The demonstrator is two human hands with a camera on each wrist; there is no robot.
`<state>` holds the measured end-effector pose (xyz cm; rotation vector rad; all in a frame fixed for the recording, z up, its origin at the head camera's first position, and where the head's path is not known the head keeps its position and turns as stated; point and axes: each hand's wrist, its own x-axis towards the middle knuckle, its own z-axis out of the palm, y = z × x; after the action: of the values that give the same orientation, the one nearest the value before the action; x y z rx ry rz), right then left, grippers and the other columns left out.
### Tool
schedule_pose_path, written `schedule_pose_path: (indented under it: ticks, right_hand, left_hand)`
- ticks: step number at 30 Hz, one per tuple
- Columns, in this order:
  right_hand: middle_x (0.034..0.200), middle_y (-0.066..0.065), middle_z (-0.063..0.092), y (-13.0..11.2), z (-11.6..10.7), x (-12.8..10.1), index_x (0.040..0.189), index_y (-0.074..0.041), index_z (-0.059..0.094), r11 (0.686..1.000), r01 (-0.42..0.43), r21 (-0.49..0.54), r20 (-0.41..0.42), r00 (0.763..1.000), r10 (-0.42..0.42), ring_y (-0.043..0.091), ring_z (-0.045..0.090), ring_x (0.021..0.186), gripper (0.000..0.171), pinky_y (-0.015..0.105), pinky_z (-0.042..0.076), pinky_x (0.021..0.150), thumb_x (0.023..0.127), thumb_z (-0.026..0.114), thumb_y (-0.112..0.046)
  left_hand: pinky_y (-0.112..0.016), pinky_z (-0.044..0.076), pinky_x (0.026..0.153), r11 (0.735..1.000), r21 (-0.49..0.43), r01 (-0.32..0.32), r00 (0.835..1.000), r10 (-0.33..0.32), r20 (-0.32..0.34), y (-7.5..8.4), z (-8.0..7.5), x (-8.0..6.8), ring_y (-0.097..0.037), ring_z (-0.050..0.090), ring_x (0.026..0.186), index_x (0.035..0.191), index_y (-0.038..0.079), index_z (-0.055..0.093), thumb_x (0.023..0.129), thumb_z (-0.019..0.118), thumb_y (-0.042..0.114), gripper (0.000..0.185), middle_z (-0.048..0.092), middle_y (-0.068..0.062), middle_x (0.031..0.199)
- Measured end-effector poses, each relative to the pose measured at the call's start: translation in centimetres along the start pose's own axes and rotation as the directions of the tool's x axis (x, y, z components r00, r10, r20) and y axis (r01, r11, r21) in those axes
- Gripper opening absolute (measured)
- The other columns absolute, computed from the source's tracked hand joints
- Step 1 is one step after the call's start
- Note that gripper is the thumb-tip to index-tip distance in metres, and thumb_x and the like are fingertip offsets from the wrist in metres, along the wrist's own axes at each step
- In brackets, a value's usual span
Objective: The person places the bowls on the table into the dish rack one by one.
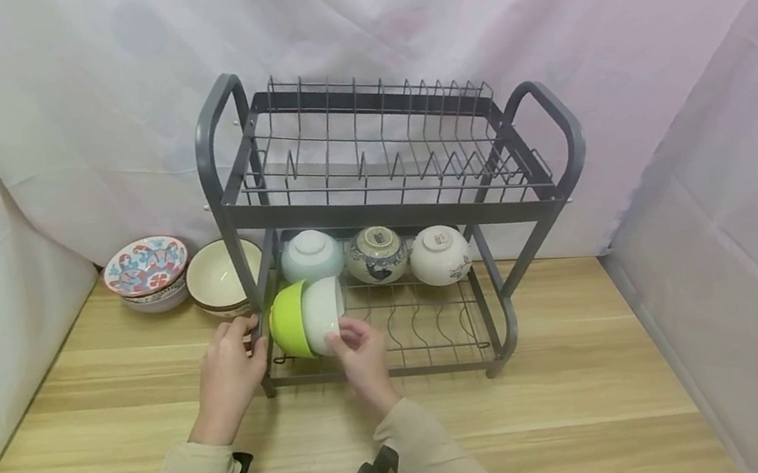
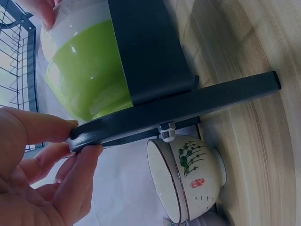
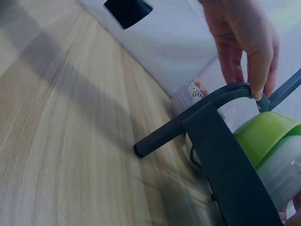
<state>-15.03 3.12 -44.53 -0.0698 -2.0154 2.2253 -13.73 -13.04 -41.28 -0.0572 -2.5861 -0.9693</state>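
My left hand pinches the front left post of a dark grey two-tier dish rack between thumb and fingertips. The left wrist view shows this grip on the post up close. With thumb and fingers, my right hand holds a white bowl by its edge at the lower tier's left end. Tipped on its side, that bowl sits against a lime green bowl, also on its side beside the post. The right wrist view has the green bowl behind the rack's lower front bar.
Upside down along the back of the lower tier are a pale blue bowl, a blue-patterned bowl and a white floral bowl. Left of the rack stand stacked bowls with a colourful one on top, and a cream bowl.
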Motion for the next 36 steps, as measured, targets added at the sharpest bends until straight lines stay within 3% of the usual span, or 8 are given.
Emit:
schedule_pose_path:
  ticks: [7,12,15,22,27,31,33,36]
  right_hand:
    - [0.094,0.024,0.065,-0.3,-0.3,-0.5,0.101,0.009,0.059,0.997,0.045,-0.063,0.072,0.997,-0.040,0.031,0.063,0.090,0.021,0.029,0.051,0.081,0.080,0.060,0.003]
    - [0.102,0.027,0.061,-1.8,-1.3,-1.4,0.110,0.012,0.055,0.981,0.151,-0.118,0.155,0.979,-0.132,0.038,0.059,0.098,0.030,0.038,0.047,0.089,0.082,0.059,0.003]
    - [0.113,0.028,0.057,-2.2,-2.4,-1.7,0.117,0.012,0.051,0.974,0.194,-0.117,0.164,0.971,-0.174,0.039,0.054,0.107,0.036,0.044,0.043,0.094,0.082,0.058,0.005]
    - [0.120,0.023,0.055,-2.2,-6.7,-2.0,0.121,0.006,0.050,0.939,0.312,-0.145,0.134,0.946,-0.294,0.031,0.053,0.111,0.040,0.037,0.042,0.095,0.083,0.059,0.002]
    - [0.119,0.026,0.053,-4.2,-10.0,-2.3,0.121,0.009,0.049,0.899,0.409,-0.158,0.093,0.912,-0.399,0.014,0.056,0.109,0.040,0.029,0.044,0.092,0.082,0.057,0.006]
    - [0.119,0.025,0.053,-5.9,-12.6,-2.0,0.119,0.015,0.046,0.853,0.508,-0.122,0.077,0.861,-0.502,0.011,0.055,0.110,0.038,0.025,0.044,0.091,0.082,0.053,0.012]
    - [0.121,0.018,0.055,-6.7,-13.9,-1.8,0.120,0.016,0.044,0.836,0.539,-0.101,0.065,0.843,-0.535,0.011,0.054,0.111,0.038,0.023,0.042,0.093,0.083,0.050,0.013]
    - [0.119,0.004,0.058,-8.1,-15.6,-1.2,0.121,0.016,0.042,0.829,0.552,-0.086,0.016,0.833,-0.553,0.011,0.053,0.111,0.037,0.020,0.040,0.095,0.085,0.048,0.012]
  left_hand:
    - [-0.048,0.051,0.061,1.000,0.018,0.006,1.000,-0.007,0.017,0.0,-0.1,0.1,-0.036,0.064,0.074,0.101,-0.008,0.060,0.078,0.063,-0.001,0.025,0.059,-0.027,0.095]
    - [-0.048,0.051,0.061,1.000,0.013,0.005,1.000,-0.005,0.015,-0.1,-0.1,0.1,-0.036,0.064,0.074,0.100,-0.008,0.060,0.077,0.063,-0.002,0.024,0.059,-0.027,0.095]
    - [-0.048,0.052,0.061,1.000,0.013,0.000,1.000,0.000,0.017,-0.1,0.0,0.1,-0.036,0.064,0.074,0.100,-0.008,0.060,0.077,0.063,-0.002,0.024,0.059,-0.027,0.096]
    - [-0.051,0.050,0.062,1.000,0.018,-0.001,1.000,0.001,0.019,-0.1,-0.1,0.2,-0.036,0.064,0.074,0.101,-0.007,0.060,0.078,0.063,-0.001,0.024,0.059,-0.027,0.097]
    - [-0.050,0.050,0.062,1.000,0.015,-0.009,1.000,0.009,0.016,0.0,-0.1,0.2,-0.036,0.064,0.074,0.100,-0.008,0.060,0.078,0.063,-0.001,0.023,0.059,-0.027,0.096]
    - [-0.050,0.050,0.060,1.000,0.016,-0.008,1.000,0.008,0.018,0.0,-0.1,0.2,-0.036,0.064,0.073,0.100,-0.008,0.060,0.077,0.063,-0.001,0.024,0.059,-0.027,0.095]
    - [-0.050,0.050,0.060,1.000,0.018,-0.008,1.000,0.007,0.019,-0.1,-0.1,0.2,-0.036,0.064,0.073,0.100,-0.008,0.060,0.077,0.063,-0.001,0.024,0.059,-0.027,0.095]
    - [-0.050,0.050,0.059,1.000,0.022,-0.010,1.000,0.010,0.019,-0.1,-0.1,0.2,-0.036,0.064,0.073,0.100,-0.008,0.060,0.077,0.063,-0.002,0.024,0.059,-0.027,0.095]
